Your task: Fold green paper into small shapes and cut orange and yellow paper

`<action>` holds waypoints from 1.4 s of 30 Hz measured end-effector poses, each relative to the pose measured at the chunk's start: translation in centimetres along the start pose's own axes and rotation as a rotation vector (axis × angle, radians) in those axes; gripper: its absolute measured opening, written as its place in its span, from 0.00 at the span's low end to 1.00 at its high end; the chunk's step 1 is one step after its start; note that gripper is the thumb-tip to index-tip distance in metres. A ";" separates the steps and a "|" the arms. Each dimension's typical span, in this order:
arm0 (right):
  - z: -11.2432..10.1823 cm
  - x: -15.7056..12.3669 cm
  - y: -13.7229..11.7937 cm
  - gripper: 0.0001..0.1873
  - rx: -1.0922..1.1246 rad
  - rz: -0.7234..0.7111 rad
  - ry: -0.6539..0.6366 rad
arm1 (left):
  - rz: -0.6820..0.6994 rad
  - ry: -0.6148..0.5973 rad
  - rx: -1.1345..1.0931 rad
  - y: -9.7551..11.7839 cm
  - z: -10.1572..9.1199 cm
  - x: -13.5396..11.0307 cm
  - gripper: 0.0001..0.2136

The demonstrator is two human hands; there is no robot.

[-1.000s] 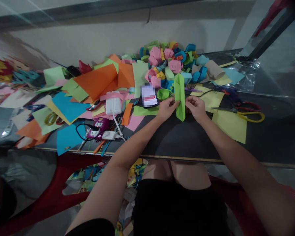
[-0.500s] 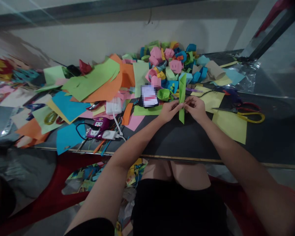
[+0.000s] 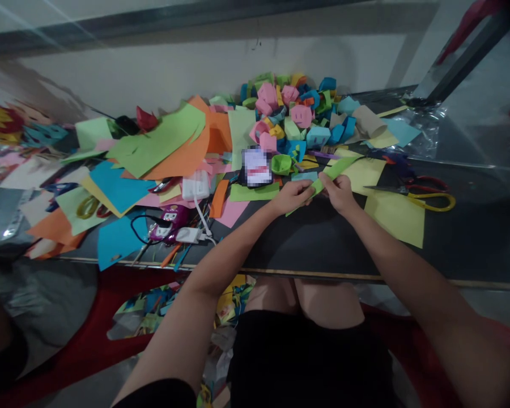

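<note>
A long green paper strip (image 3: 343, 165) slants between my two hands above the dark table. My left hand (image 3: 295, 196) pinches it near its lower-left part, thumb on top. Further up, my right hand (image 3: 336, 191) grips the strip with thumb and fingers close to the left hand. Some of the fingers under the paper are hidden. Just behind my hands sits a small green folded paper cup (image 3: 281, 164). Scissors with yellow and red handles (image 3: 433, 199) lie to the right on yellow paper (image 3: 397, 218).
A heap of folded paper pieces (image 3: 301, 116) stands at the back. Coloured sheets (image 3: 157, 141) cover the left side, with a purple power strip (image 3: 170, 221), a white plug and cable nearby. The table's front edge (image 3: 323, 276) runs above my lap.
The green paper strip has turned from nearly upright to a slant, its top now pointing right and away. Both hands keep hold of it, and the left has shifted slightly lower.
</note>
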State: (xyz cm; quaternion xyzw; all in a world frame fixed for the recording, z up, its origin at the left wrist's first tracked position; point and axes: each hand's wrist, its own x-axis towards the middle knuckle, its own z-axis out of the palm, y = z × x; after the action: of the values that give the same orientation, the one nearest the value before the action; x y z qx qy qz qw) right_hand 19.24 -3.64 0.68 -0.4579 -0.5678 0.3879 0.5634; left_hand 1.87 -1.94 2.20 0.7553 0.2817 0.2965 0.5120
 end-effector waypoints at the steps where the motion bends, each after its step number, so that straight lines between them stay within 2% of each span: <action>1: 0.0 -0.1 0.0 0.38 -0.014 0.009 -0.007 | -0.031 -0.034 -0.039 0.2 0.0 0.0 0.13; 7: 0.0 -0.2 -0.2 0.39 -0.052 0.015 0.030 | -0.256 -0.124 -0.130 1.2 -0.5 0.0 0.12; 11: -0.2 -0.1 0.1 0.37 0.013 -0.018 0.126 | -0.320 -0.140 -0.130 1.9 -0.8 -0.1 0.11; 16: -0.2 -0.2 0.0 0.36 0.041 -0.056 0.183 | -0.343 -0.161 -0.084 2.6 -1.2 -0.2 0.11; 22: -0.5 0.3 0.4 0.35 0.073 0.022 0.272 | -0.350 -0.193 -0.015 2.5 -2.2 -0.3 0.10; 25: -1.2 0.5 1.1 0.35 0.009 0.029 0.341 | -0.325 -0.191 -0.030 2.1 -2.6 -0.4 0.10; 33: -1.7 0.7 1.4 0.37 -0.035 -0.049 0.451 | -0.284 -0.191 -0.048 1.2 -2.5 -0.6 0.11; 35: -1.8 1.0 1.4 0.39 -0.011 -0.046 0.447 | -0.245 -0.175 0.001 1.0 -2.5 -0.5 0.12; 37: -2.0 1.4 1.1 0.40 0.025 -0.064 0.434 | -0.172 -0.097 0.126 0.7 -2.6 -0.5 0.14; 40: -2.5 1.8 0.2 0.37 0.024 -0.161 0.524 | -0.059 0.073 0.520 0.5 -2.9 -0.5 0.12; 42: -2.7 1.8 -0.5 0.32 -0.054 -0.254 0.607 | -0.041 0.121 0.771 0.5 -2.8 -0.6 0.11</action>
State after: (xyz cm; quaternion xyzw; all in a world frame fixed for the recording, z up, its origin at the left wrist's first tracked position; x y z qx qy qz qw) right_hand 22.04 -2.27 1.81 -0.4929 -0.4367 0.1451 0.7384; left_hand -0.56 -0.83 3.38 0.8677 0.4172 0.2028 0.1786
